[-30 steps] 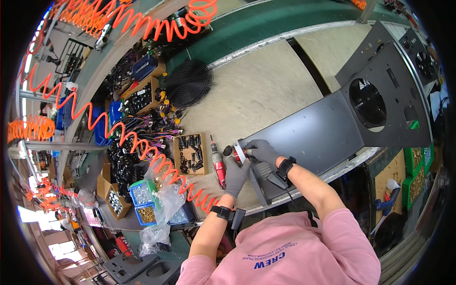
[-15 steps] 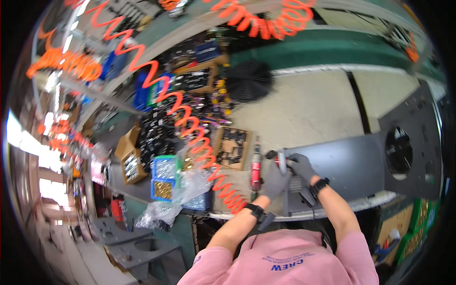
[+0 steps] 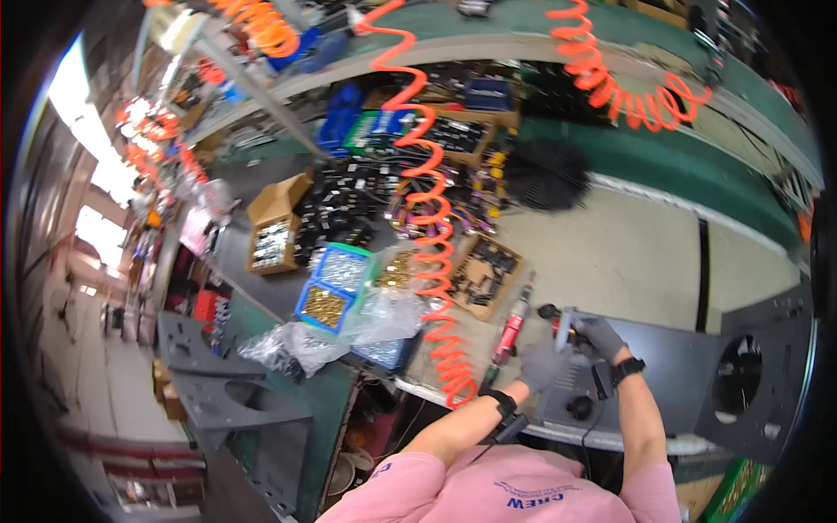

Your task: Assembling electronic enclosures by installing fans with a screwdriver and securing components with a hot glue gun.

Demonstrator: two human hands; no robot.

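Note:
My left hand (image 3: 542, 364), in a grey glove, is bent against the upright edge of a dark grey metal panel (image 3: 658, 362). My right hand (image 3: 600, 336), gloved the same way, curls in from the other side of that edge. Between them shows a small red and black part (image 3: 559, 324), too blurred to name; the fingertips are mostly hidden. A black knob-like piece (image 3: 547, 310) sits just beyond the fingers. On the panel near my body is a round black part (image 3: 579, 407). A red power screwdriver (image 3: 510, 331) lies left of my left hand.
An orange coiled hose (image 3: 427, 200) hangs down left of the screwdriver. Beyond it are a cardboard tray of black parts (image 3: 484, 275), blue bins of screws (image 3: 324, 305) and a plastic bag (image 3: 384, 318). A black round grille (image 3: 549, 174) lies farther back.
The view has swung left, so the bench appears shifted to the right and down. Both hands stay close together at the panel's edge. The round black part on the panel now shows.

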